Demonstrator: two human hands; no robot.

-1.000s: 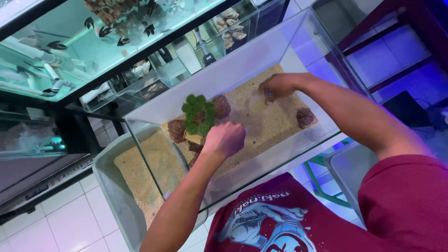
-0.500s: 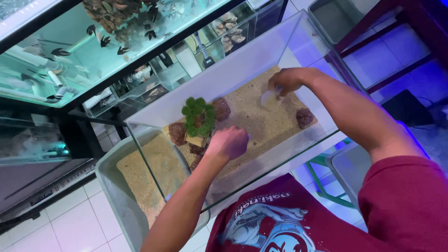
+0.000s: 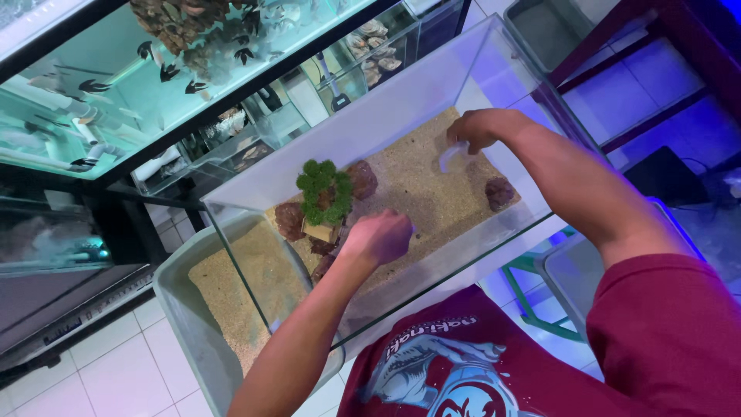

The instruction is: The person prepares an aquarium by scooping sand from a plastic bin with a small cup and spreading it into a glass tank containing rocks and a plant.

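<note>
- The glass aquarium [image 3: 494, 66] holds a sand bed [image 3: 432, 193], dark rocks and a green moss-topped ornament [image 3: 324, 189] at its left end.
- The left hand [image 3: 382, 235] hovers low over the sand beside the ornament, fingers curled loosely together; whether it grips anything I cannot tell.
- The right hand [image 3: 475, 127] reaches to the far wall, pinched on a small pale scraper [image 3: 449, 157].
- The sand looks loose and easily disturbed; the rocks likely heavy and rough, best lifted from their sides.
- Both forearms angle down over the front rim.
</note>
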